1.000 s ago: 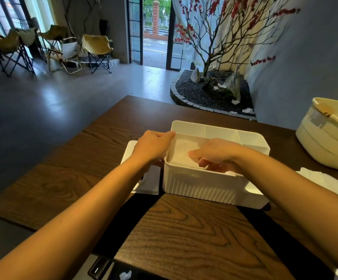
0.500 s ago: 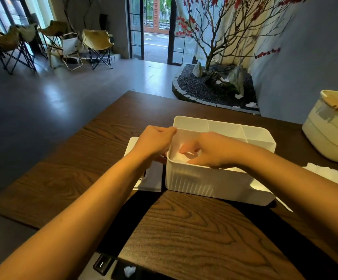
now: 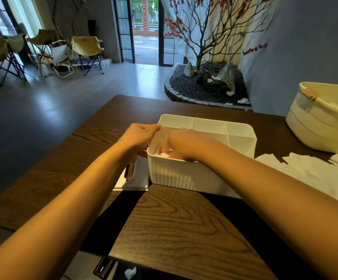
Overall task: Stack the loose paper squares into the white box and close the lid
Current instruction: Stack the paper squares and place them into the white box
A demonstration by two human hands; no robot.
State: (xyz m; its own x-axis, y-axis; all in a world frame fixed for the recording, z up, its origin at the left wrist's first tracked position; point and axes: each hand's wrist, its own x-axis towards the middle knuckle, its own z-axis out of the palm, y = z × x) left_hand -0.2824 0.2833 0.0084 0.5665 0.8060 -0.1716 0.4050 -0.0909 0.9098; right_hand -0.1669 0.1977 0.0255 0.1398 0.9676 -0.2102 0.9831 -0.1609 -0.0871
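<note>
White box (image 3: 186, 176) — right hand (image 3: 181, 143) inside, fingers down

There was only one camera, and it sat on the person's head. It looked forward and down, over both bare arms. The arms came in from the bottom corners and met near the middle. The left hand (image 3: 138, 136) and the right hand (image 3: 181, 143) were close to the camera, at the white box (image 3: 194, 174) on the brown table (image 3: 174, 225). The lens was wide, so the picture bent at the edges and took in a lot of the room. Far off, it saw folding chairs (image 3: 86, 51), a glass door (image 3: 144, 31) and a bare tree (image 3: 206, 35). With just one view, no other view shared anything with it.
</note>
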